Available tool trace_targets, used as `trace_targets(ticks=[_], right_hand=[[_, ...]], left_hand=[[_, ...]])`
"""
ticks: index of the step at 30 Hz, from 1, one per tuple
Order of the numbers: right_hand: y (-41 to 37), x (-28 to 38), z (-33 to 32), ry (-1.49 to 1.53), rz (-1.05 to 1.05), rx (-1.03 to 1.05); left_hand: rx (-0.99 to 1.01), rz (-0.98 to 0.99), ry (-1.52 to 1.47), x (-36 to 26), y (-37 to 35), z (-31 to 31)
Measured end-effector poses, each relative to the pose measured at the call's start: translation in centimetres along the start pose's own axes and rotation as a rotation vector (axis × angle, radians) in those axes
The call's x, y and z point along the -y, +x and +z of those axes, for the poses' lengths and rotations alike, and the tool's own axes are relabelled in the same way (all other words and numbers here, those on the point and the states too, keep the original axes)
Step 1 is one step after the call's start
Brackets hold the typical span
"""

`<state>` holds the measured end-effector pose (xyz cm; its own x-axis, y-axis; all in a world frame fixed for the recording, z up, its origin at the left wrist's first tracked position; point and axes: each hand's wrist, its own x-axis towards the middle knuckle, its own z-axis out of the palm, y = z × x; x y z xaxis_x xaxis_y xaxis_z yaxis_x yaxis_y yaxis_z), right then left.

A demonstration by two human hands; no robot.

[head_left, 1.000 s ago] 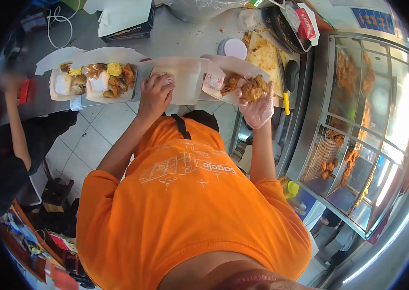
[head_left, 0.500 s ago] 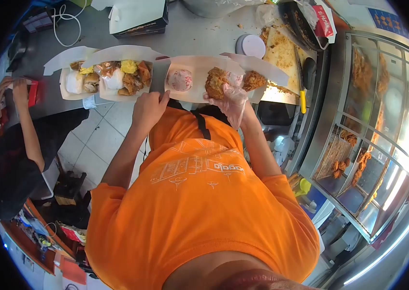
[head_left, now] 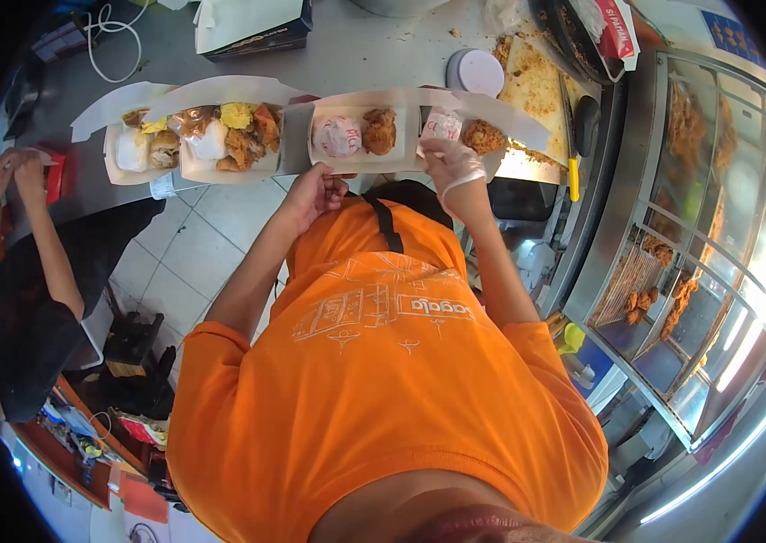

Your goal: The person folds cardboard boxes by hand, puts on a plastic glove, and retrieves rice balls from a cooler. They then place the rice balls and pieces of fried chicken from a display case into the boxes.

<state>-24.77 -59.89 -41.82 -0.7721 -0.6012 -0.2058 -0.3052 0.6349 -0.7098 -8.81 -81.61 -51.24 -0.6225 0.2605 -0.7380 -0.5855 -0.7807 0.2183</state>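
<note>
A white box (head_left: 347,168) holds a wrapped rice ball (head_left: 337,136) on its left and a fried chicken piece (head_left: 379,131) on its right. At its lower left edge, the curled fingers of my left hand (head_left: 315,195) rest on the cardboard. My right hand (head_left: 455,172), in a clear plastic glove, has its fingers bent at the front of the box to the right. In that box lie another wrapped rice ball (head_left: 442,125) and a fried chicken piece (head_left: 483,137). Whether its fingertips grip the box edge is unclear.
Two filled boxes (head_left: 229,170) stand at the left. A round white-lidded tub (head_left: 476,72), a crumb-covered board (head_left: 532,86) and a yellow-handled knife (head_left: 574,176) are at the right. Beyond is a glass cabinet (head_left: 699,226). A co-worker's hands (head_left: 28,172) are at the far left.
The chicken piece from my right hand now lies beside the rice ball in the middle box. My right hand has let go and moved right. My left hand has shifted slightly right.
</note>
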Motion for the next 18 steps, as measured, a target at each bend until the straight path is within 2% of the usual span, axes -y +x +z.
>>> trace_targets(ticks=[2, 3, 4, 6, 7, 8, 9, 10, 11, 12, 14, 16, 18], right_hand=[[-0.9, -0.3, -1.5, 0.096, 0.189, -0.022], [-1.3, -0.8, -1.8, 0.255, 0.236, -0.089], [-1.9, -2.0, -3.0, 0.244, 0.245, -0.116], [-3.1, -4.8, -6.3, -0.149, 0.245, -0.337], [-3.5, -5.4, -8.6, -0.187, 0.337, -0.429], [-3.9, -8.7, -11.1, -0.41, 0.199, -0.494], [-3.8, -10.5, -13.9, -0.603, 0.178, -0.511], [-3.4, -13.1, -15.9, -0.528, 0.346, -0.616], [-2.9, -15.1, -17.9, -0.626, 0.378, -0.685], [-2.3, -16.9, -20.1, -0.579, 0.384, -0.693], [0.0, -20.5, -22.8, -0.716, 0.428, -0.706], [2.8, -24.1, -24.2, -0.76, 0.458, -0.661], [5.1, -26.0, -25.0, -0.747, 0.448, -0.486]], left_hand=[[-0.01, -0.009, 0.014, 0.3, 0.3, 0.2], [-0.009, 0.022, -0.015, 0.6, 0.8, -0.2], [-0.002, 0.052, -0.045, 0.6, 1.2, -0.1], [0.025, 0.067, -0.043, 0.6, 1.1, 0.5], [-0.017, 0.113, -0.047, 0.5, 0.7, 1.4], [-0.064, 0.162, -0.05, 0.6, 0.4, 2.0], [-0.047, 0.164, -0.037, 1.0, 0.3, 2.3], [-0.06, 0.173, 0.026, 1.2, 0.1, 2.5], [-0.079, 0.186, 0.09, 1.4, 0.1, 2.9], [-0.082, 0.198, 0.102, 1.5, 0.1, 3.6], [-0.079, 0.094, 0.353, 2.0, -0.7, 5.2], [-0.148, 0.09, 0.421, 3.0, -0.5, 8.4], [-0.133, 0.116, 0.55, 4.2, 0.8, 11.7]])
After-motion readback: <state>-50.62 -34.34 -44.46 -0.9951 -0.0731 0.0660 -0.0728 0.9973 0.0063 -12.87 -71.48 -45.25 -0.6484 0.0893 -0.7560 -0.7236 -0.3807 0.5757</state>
